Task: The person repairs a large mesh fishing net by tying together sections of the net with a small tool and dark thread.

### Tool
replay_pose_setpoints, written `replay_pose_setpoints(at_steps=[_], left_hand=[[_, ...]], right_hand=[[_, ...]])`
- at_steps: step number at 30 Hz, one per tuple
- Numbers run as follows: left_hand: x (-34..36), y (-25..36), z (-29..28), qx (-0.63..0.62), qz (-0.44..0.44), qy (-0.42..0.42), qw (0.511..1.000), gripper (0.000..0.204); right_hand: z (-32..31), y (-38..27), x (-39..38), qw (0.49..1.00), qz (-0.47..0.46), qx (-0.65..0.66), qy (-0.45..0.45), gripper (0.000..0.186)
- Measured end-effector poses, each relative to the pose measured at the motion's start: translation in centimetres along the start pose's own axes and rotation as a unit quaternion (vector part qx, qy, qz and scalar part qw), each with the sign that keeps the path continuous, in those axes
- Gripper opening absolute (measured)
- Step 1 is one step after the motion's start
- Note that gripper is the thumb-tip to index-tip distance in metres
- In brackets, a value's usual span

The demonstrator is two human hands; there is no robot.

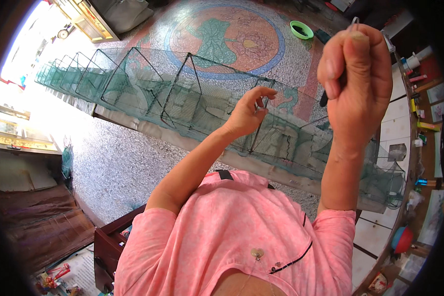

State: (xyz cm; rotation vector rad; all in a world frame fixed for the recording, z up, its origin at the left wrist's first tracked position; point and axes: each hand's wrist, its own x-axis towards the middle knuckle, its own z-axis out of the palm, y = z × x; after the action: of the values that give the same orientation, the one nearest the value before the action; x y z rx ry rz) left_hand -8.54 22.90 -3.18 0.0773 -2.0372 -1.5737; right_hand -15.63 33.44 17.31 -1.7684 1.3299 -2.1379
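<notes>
Although already stretched over dark frames (176, 84), judged unfinished. Observed green net trap (209, 113) extended from 10 o'clock to just past 3. Found left hand (251, 112) near centre, toward 1 o'clock, fingers curled narrow beside one frame; unable to tell whether gripping. Noted right hand (357, 81) raised at 2 o'clock, fingers closed on slim dark-ended item (323, 99). Judged remaining: handwork around left-hand frame. Unable to determine amount left.
</notes>
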Motion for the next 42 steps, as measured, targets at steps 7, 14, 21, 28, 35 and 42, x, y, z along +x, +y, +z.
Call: replay_pose_setpoints(at_steps=[7,14,21,28,35,42], left_hand=[[-2.4,1.7,-2.1,0.127,-0.055,-0.036,0.99,0.026],[-4.2,2.0,-2.7,0.219,-0.054,-0.122,0.967,0.028],[-3.6,3.1,-3.1,0.188,-0.184,-0.073,0.962,0.016],[-3.9,4.5,-2.1,-0.161,-0.352,0.042,0.921,0.014],[-5.0,3.7,0.1,-0.125,-0.288,0.0,0.95,0.017],[-5.7,3.2,-0.8,0.147,-0.033,0.008,0.989,0.015]], right_hand=[[-4.0,2.5,-6.1,0.957,0.282,-0.065,0.025,0.014],[-2.4,7.9,-13.1,0.877,0.417,-0.228,-0.074,0.026],[-0.7,10.2,-13.8,0.843,0.446,-0.275,-0.121,0.025],[-0.1,12.3,-13.7,0.839,0.443,-0.285,-0.136,0.018],[-2.3,12.2,-15.0,0.867,0.462,-0.159,-0.097,0.018],[-3.6,6.0,-8.2,0.857,0.504,0.104,0.023,0.014]])
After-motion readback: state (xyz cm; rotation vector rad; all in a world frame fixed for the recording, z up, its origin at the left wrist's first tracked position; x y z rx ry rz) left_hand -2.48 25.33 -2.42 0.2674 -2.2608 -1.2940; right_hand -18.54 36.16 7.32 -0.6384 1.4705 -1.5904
